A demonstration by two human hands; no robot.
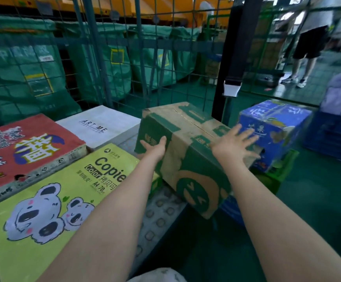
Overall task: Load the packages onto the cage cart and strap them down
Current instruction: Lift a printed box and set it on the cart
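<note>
- Ahead of you, the cage cart (96,58) fills most of the view: green wire-mesh walls at the back, a studded grey floor plate (159,216) below your forearms.
- Behind the mesh, green mail sacks (19,64) hang in a row.
- On your near left, a yellow copier-paper box (53,200) printed with koalas lies flat inside the cart.
- Beyond it, a red box (23,147) lies flat, touching the yellow box along one edge.
- At centre, the brown-and-green cardboard box (186,159) is the package in hand. It sits tilted at the open right side of the cart, with its near lower corner past the edge of the floor plate. You cannot tell whether its underside rests on the plate.
- At the back, a white box (102,125) marked "ART ME" lies flat, just left of the cardboard box.
- Outside the cart on your right, a blue box (273,131) stands on a green crate (275,176), just beyond your right fingertips.
- From the dark corner post, a black strap (234,58) hangs down, ending in a white tab.
- Your right hand (232,145) lies flat on the right-hand top of the cardboard box, fingers straight and spread wide.
- Your left hand (155,147) presses against the box's left face, fingers extended along it, thumb raised at the upper edge. The box is held between the two palms.
</note>
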